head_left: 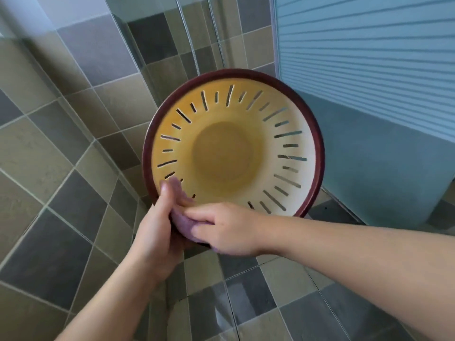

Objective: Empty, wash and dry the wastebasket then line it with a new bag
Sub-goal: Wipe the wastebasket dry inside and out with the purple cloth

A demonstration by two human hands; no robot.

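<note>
2 hands are at work on 1 wastebasket (232, 146), held up in the air over the tiled floor (49, 242) of a shower corner with its open mouth turned toward us. Starting at the left, our left hand (157, 232) has its grip closed on the dark red rim at the near-left edge, thumb lying up along the rim, and so carries the basket. Just to its right, touching it, our right hand (221, 230) presses 1 purple cloth (184, 225) against that same stretch of rim, fingers curled over the cloth. We judge this to be the wiping stage, washing or drying; we cannot tell whether the basket is wet. The inside looks free of rubbish, so emptying seems done. Next we would need to turn the basket in the left grip so the cloth reaches the remaining rim and the slotted wall. We see 0 bags. At far right stands 1 frosted glass panel (369, 70).
</note>
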